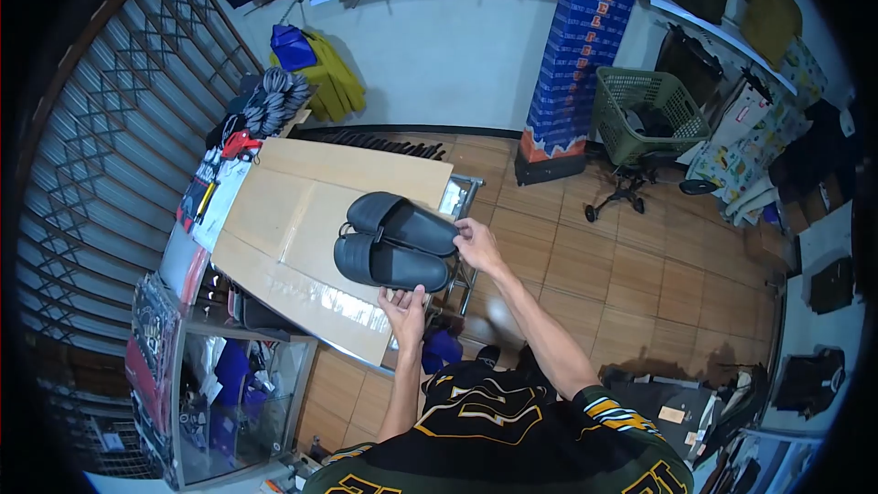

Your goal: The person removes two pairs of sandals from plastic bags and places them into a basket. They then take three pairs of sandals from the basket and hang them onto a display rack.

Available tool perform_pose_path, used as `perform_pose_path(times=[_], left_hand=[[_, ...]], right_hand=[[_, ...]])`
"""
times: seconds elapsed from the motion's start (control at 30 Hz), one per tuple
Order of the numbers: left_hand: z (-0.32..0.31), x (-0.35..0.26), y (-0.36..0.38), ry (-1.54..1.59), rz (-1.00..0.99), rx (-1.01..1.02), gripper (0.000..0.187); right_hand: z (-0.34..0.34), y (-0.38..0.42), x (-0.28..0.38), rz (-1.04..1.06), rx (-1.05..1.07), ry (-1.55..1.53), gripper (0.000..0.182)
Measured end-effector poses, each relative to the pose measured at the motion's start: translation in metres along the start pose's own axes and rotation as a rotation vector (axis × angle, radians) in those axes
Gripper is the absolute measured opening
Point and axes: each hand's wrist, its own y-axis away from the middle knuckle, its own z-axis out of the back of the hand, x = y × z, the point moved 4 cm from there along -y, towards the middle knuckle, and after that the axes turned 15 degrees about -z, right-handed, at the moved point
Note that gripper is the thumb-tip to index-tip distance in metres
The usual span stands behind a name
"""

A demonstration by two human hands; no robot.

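Note:
A pair of black slide sandals lies side by side on the cardboard-covered table (265,210), the upper sandal (425,227) and the lower sandal (407,267) both with their straps toward the left. A thin loop shows between the two straps. My right hand (479,245) is at the heel end of the upper sandal, its fingers pinched together at the edge. Near the side of the lower sandal, my left hand (405,314) is held with thumb and fingers apart, fingertips close to the sole's edge.
A red tool (240,144) and bundled striped cords (279,96) are at the table's far left end. A glass cabinet (242,402) stands at the lower left. Beyond the tiled floor (585,256) are a green basket (640,119) on a wheeled base and a blue pillar (576,46).

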Motion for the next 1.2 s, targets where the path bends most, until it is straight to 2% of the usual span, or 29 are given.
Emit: perform_pose_path(times=[0.03, 0.07, 0.13, 0.27, 0.47, 0.53, 0.57, 0.6, 0.67, 0.7, 0.8, 0.93, 1.2], left_hand=[[-0.007, -0.005, 0.001, 0.019, 0.009, -0.007, 0.095], [-0.015, -0.007, 0.001, 0.041, 0.019, -0.007, 0.095], [-0.038, -0.003, 0.0, 0.058, 0.038, 0.007, 0.092], [-0.114, 0.0, 0.007, -0.022, 0.042, 0.12, 0.088], [-0.296, 0.001, 0.025, 0.003, 0.013, 0.374, 0.081], [-0.352, 0.011, 0.034, 0.036, 0.025, 0.495, 0.08], [-0.376, 0.036, 0.033, 0.057, -0.001, 0.531, 0.081], [-0.406, 0.03, 0.042, 0.066, -0.006, 0.547, 0.077], [-0.451, 0.058, 0.043, -0.008, -0.063, 0.612, 0.078], [-0.476, 0.053, 0.051, -0.029, -0.036, 0.628, 0.071], [-0.534, 0.062, 0.061, 0.029, 0.079, 0.761, 0.061], [-0.599, 0.075, 0.065, 0.066, 0.216, 0.773, 0.054], [-0.728, 0.115, 0.024, 0.059, 0.268, 0.838, 0.065]], right_hand=[[0.007, 0.0, 0.005, 0.072, -0.038, -0.004, 0.039], [0.017, -0.002, 0.004, 0.011, 0.023, -0.045, 0.036], [0.041, -0.011, -0.004, 0.062, -0.085, 0.016, 0.032], [0.124, -0.022, -0.022, 0.08, -0.142, -0.058, 0.036], [0.308, -0.027, -0.038, -0.061, -0.292, -0.14, 0.033], [0.368, -0.026, -0.049, -0.085, -0.345, -0.124, 0.034], [0.395, -0.022, -0.053, -0.049, -0.399, -0.182, 0.034], [0.421, -0.017, -0.053, -0.019, -0.423, -0.208, 0.038], [0.467, -0.011, -0.057, -0.094, -0.442, -0.226, 0.046], [0.486, -0.013, -0.062, -0.103, -0.455, -0.217, 0.049], [0.534, -0.013, -0.071, -0.101, -0.495, -0.316, 0.046], [0.58, -0.041, -0.094, -0.157, -0.534, -0.342, 0.044], [0.663, -0.129, -0.103, -0.248, -0.593, -0.4, 0.041]])
